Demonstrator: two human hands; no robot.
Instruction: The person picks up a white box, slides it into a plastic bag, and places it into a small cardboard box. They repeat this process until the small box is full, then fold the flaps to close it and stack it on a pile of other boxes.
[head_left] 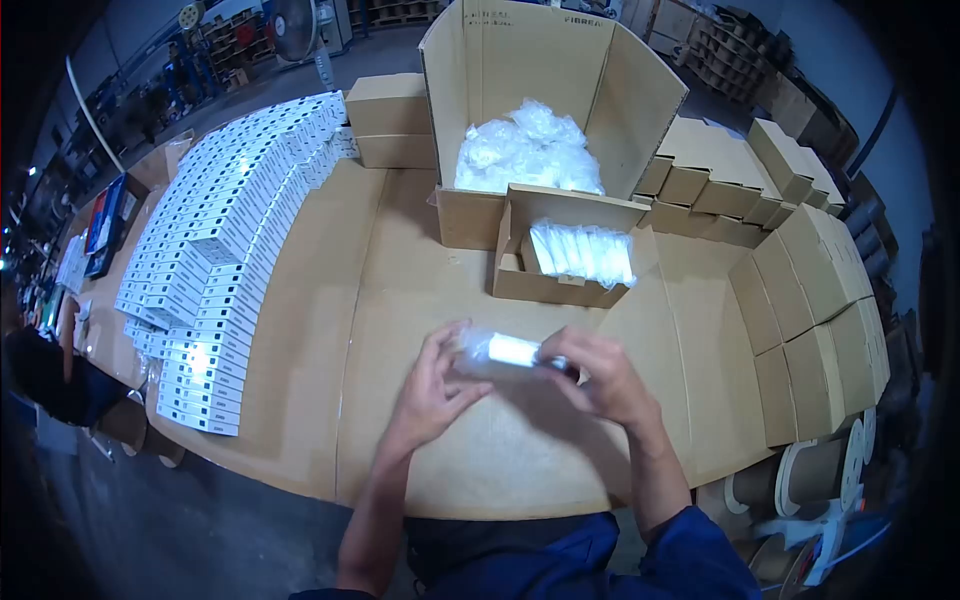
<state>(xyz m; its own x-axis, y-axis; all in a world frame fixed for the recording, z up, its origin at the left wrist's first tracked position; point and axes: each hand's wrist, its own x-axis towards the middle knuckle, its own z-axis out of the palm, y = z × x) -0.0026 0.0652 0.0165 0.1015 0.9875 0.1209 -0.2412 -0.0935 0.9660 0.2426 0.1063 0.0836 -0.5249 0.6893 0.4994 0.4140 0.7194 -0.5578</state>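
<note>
In front of my body, a small white box [513, 350] is held above the cardboard-covered table, partly inside a clear plastic bag [473, 352]. My left hand [432, 390] is curled around the bag at its left end, thumb below and fingers above. At the other end, my right hand [597, 375] grips the white box between thumb and fingers. Just beyond my hands stands an open carton [550, 288] with a row of bagged white packs [583, 254] inside. Behind it, a tall open box [540, 50] holds a heap of clear plastic bags [530, 150].
Stacked white labelled boxes [215, 240] fill the table's left side. Closed brown cartons [820, 320] stand piled on the right, with flat-topped cartons [715, 165] behind. Cable spools [815, 475] sit below the right edge. Another person [50, 370] is at far left.
</note>
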